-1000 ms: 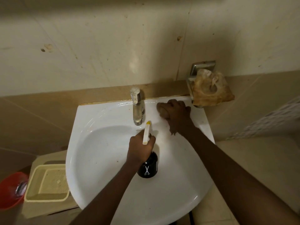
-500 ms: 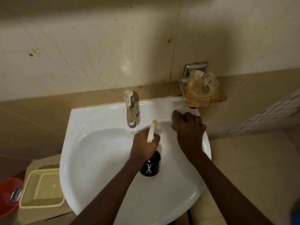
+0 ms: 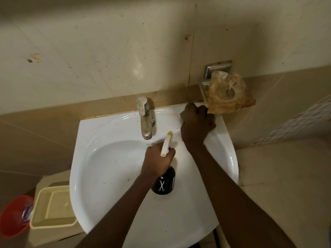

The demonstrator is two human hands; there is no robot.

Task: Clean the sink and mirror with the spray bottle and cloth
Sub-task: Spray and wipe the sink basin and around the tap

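On bottle point(image 3: 163, 183): white scissors logo; left hand point(image 3: 157, 161) grips.

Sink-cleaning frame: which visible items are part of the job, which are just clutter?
In use:
- spray bottle, gripped by left hand
- sink
- right hand, fisted on the sink's back rim; a cloth under it cannot be made out

Lying about:
- tap
- wall holder with crumpled brown material
- beige tray
- red basin
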